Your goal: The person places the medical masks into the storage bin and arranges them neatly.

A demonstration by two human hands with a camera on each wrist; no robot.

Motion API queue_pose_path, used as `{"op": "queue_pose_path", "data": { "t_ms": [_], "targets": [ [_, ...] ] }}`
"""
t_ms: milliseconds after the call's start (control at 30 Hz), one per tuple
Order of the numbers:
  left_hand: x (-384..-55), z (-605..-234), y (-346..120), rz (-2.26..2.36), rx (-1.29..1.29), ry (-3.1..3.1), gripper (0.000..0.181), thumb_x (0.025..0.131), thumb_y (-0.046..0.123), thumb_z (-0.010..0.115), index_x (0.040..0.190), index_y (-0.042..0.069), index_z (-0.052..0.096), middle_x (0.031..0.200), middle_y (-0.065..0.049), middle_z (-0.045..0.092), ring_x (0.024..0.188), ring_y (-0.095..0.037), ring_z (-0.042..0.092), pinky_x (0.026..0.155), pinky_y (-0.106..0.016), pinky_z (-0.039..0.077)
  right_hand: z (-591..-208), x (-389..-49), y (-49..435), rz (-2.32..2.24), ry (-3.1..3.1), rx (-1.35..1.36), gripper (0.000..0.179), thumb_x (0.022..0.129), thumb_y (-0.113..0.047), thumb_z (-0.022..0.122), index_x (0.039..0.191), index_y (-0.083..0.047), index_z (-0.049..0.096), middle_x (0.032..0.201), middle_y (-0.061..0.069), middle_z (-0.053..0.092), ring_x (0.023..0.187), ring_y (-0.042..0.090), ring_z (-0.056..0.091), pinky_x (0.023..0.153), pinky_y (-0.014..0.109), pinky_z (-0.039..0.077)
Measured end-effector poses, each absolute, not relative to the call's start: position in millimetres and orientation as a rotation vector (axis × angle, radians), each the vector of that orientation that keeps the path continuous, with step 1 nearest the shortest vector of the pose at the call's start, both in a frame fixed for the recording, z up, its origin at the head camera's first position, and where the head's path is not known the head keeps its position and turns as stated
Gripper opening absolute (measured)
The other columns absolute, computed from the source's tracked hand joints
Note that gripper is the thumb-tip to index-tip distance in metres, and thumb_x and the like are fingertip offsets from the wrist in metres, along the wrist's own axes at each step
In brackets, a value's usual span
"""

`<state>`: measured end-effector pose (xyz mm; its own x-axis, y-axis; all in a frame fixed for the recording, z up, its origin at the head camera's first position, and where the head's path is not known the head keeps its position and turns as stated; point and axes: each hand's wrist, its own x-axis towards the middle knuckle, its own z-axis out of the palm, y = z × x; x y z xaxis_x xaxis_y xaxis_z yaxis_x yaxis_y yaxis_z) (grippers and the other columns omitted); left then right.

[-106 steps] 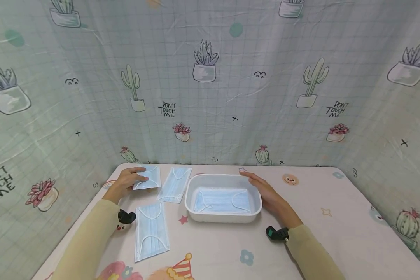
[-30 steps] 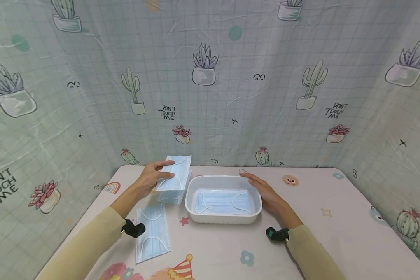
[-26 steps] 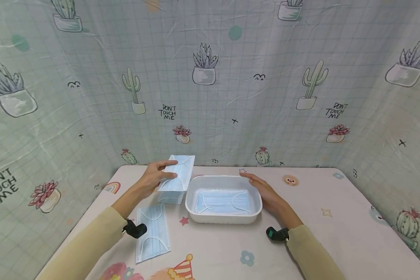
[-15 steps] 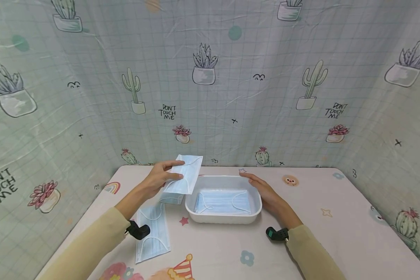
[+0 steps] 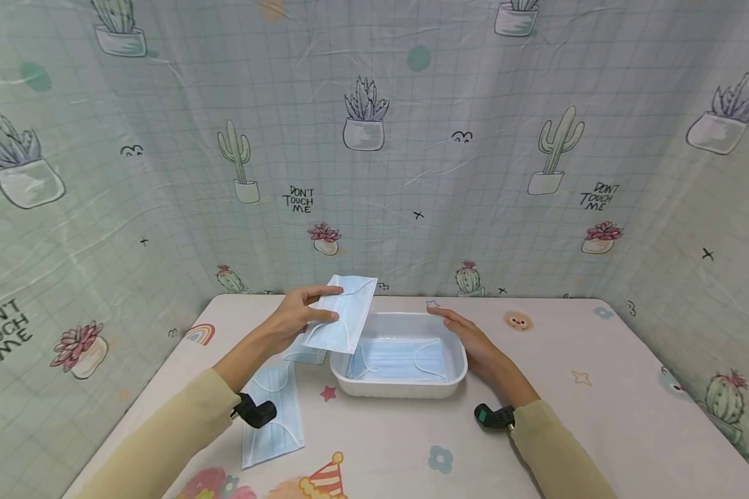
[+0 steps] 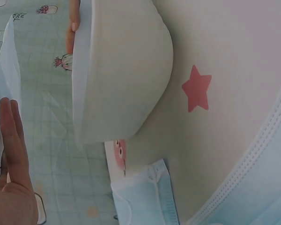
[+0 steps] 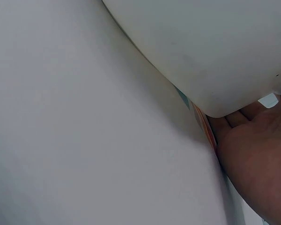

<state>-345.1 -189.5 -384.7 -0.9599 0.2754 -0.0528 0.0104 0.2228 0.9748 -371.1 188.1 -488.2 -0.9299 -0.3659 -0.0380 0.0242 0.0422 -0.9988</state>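
My left hand point(image 5: 292, 320) pinches a light blue disposable face mask point(image 5: 346, 315) by its left edge, thumb on its near face. The mask is tilted and raised, overlapping the left rim of a white plastic tub point(image 5: 399, 389) in the head view. Another face mask point(image 5: 406, 359) lies flat in the tub, ear loops uppermost. My right hand point(image 5: 477, 346) rests along the tub's right side with fingers extended; in the right wrist view the palm point(image 7: 253, 159) is at the tub's end wall point(image 7: 210, 56). Below my left hand, one mask point(image 5: 304, 353) lies partly hidden.
One more face mask point(image 5: 277, 436) lies on the table nearer the front left, partly under the left wrist camera point(image 5: 256, 411). The pale tablecloth point(image 5: 374, 443) has printed figures. A cactus-print curtain point(image 5: 412, 173) stands behind and at both sides.
My left hand has lifted the mask from the table's back left and carried it right, to the tub's left rim. My right hand and the tub stay in place.
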Motion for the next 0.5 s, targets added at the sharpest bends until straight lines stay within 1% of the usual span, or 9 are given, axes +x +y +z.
{"op": "queue_pose_path", "data": {
  "t_ms": [367,500],
  "targets": [
    [-352.2,-380.9,-171.9,1.843,0.287,2.232,0.060,0.088,0.006,0.078,0.145,0.016,0.061,0.165,-0.004,0.038,0.124,-0.027,0.052,0.088,-0.030,0.055,-489.4,-372.2,188.9,-1.963,2.041,-0.350,0.047,0.113,-0.021,0.030,0.157,-0.021,0.045,0.175,-0.003,0.014,0.161,0.030,0.016,0.129,0.054,0.018],
    [-353.3,-379.3,-166.7,1.831,0.308,2.241,0.059,0.086,0.007,0.079,0.142,0.016,0.063,0.159,-0.006,0.046,0.122,-0.026,0.053,0.089,-0.031,0.054,-488.7,-371.6,188.8,-1.969,2.034,-0.360,0.047,0.113,-0.020,0.031,0.157,-0.020,0.044,0.175,-0.003,0.015,0.162,0.029,0.015,0.129,0.054,0.017]
  ]
}}
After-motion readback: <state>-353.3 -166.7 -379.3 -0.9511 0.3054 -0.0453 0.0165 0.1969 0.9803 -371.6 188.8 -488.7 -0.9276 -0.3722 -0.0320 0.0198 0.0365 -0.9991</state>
